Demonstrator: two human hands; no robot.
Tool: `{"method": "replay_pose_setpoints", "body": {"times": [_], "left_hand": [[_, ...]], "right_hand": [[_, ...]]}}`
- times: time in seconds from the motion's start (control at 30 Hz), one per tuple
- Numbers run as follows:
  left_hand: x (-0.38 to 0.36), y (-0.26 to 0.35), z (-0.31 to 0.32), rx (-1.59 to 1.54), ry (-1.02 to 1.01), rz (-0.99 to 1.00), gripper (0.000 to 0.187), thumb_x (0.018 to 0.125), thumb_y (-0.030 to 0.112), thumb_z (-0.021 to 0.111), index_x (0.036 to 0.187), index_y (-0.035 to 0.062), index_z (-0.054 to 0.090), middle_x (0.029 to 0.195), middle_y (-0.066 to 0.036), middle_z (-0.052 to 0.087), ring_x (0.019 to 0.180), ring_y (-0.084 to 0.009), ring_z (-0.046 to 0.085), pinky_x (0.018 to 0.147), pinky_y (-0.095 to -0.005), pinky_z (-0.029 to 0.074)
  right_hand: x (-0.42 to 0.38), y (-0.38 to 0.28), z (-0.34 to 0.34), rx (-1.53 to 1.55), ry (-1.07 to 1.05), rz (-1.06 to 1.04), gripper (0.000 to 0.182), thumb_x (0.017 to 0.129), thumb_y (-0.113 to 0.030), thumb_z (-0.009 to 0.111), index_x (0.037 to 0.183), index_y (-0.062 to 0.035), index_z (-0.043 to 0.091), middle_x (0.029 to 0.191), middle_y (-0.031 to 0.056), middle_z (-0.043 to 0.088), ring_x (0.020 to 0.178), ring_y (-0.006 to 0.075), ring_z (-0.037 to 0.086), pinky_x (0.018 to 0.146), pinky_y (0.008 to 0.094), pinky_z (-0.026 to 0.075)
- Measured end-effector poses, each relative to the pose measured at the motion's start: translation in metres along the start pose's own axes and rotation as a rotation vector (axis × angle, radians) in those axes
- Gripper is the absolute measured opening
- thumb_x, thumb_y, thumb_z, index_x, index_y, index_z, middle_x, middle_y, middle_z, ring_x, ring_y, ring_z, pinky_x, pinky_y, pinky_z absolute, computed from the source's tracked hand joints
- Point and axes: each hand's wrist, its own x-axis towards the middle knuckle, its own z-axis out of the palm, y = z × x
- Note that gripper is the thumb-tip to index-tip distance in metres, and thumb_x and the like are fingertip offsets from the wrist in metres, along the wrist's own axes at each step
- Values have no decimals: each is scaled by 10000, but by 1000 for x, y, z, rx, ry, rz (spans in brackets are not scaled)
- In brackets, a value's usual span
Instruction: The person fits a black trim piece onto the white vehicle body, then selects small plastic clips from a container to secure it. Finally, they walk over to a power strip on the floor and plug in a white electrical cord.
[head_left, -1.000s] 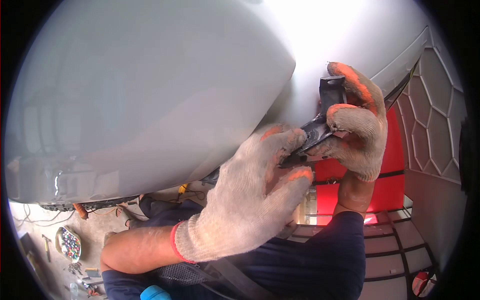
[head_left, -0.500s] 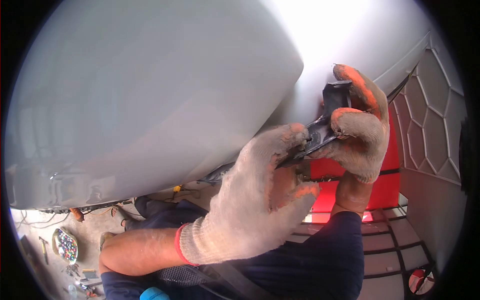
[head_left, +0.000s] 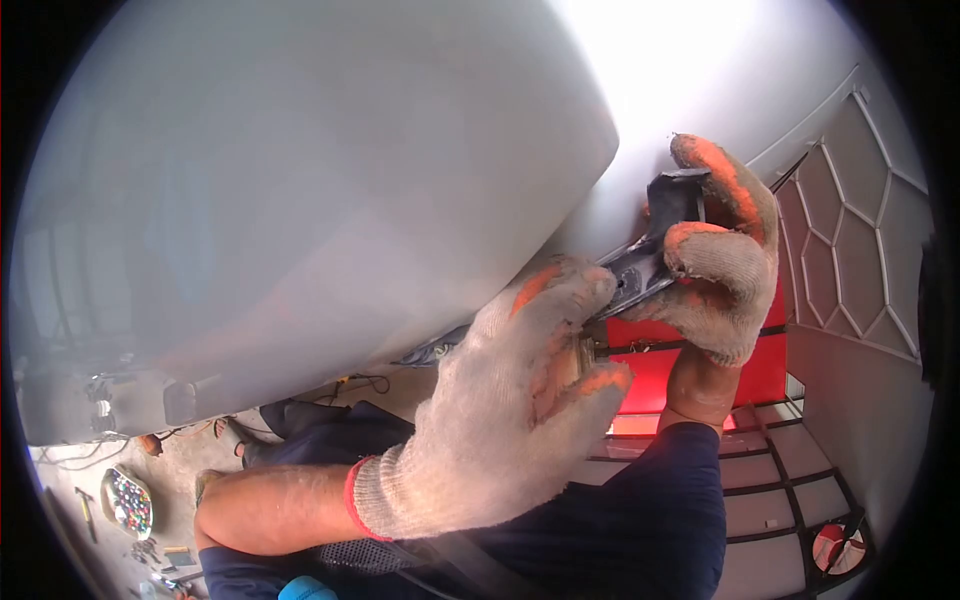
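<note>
A black, bent strip-like bracket (head_left: 632, 280) with a flanged upper end is held close to a large glossy grey curved panel (head_left: 330, 180). My right hand (head_left: 728, 265), in a dirty knitted glove with orange coating, curls its fingers around the bracket's upper part. My left hand (head_left: 490, 410), gloved alike with a red cuff, has its fingertips on the bracket's lower end. Its thumb stands apart below. The fingers' far side and the bracket's lower tip are hidden.
Below left on the floor lie a container of small colourful pieces (head_left: 128, 502), a hammer (head_left: 86, 515) and several small tools. Cables run beneath the panel. Red panels (head_left: 650, 385) and a wall with hexagon pattern (head_left: 850, 230) stand at the right.
My left fingers have shifted slightly along the bracket, showing more of its lower part. My right hand keeps its hold. The view has shifted a little.
</note>
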Motion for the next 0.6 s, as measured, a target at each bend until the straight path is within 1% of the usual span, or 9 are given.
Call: {"method": "replay_pose_setpoints", "body": {"times": [0.1,0.2,0.27,0.33,0.4,0.53,0.6], "left_hand": [[-1,3,1,-26,-3,-35,576,934,43,712,1443,-94,480,1500,-210,462,1354,-253,537,1139,-375,436],[1,11,2,-7,-1,-80,561,930,48,716,1433,-81,503,1484,-216,473,1358,-257,528,1145,-379,429],[1,12,4,-10,6,-55,554,927,48,718,1427,-77,514,1481,-219,474,1360,-259,524,1140,-376,436],[2,11,6,-14,12,-31,548,924,49,720,1422,-73,524,1478,-222,475,1362,-260,521,1134,-373,443],[2,11,7,61,27,-8,553,921,51,723,1422,-75,525,1475,-230,475,1360,-262,521,1127,-376,451],[2,22,9,-17,46,-69,526,922,53,722,1397,-82,543,1480,-236,467,1373,-261,508,1133,-382,446],[1,25,4,158,-13,29,574,928,55,720,1434,-85,488,1473,-230,474,1387,-257,494,1134,-382,447]], "right_hand": [[0,0,0,-19,-4,-7,518,477,-303,961,898,-124,720,1345,190,630,1265,364,635,934,420,601],[2,1,-1,-30,-1,-11,505,486,-323,957,886,-120,723,1350,190,631,1257,357,641,930,421,601],[2,-1,-1,-42,0,-15,498,492,-334,954,878,-118,724,1354,191,631,1253,354,644,931,422,600],[0,-3,-1,-57,6,26,487,502,-346,947,868,-113,727,1354,195,634,1248,351,647,936,417,597],[0,-2,-3,-60,-3,24,486,506,-342,946,877,-115,730,1353,194,637,1247,348,648,938,416,595],[-1,1,-3,-33,-9,5,484,518,-336,943,901,-124,736,1353,185,643,1233,331,657,932,409,594],[0,1,-2,-33,-4,-1,485,521,-338,942,905,-127,736,1356,180,644,1228,324,660,927,404,594]]}}
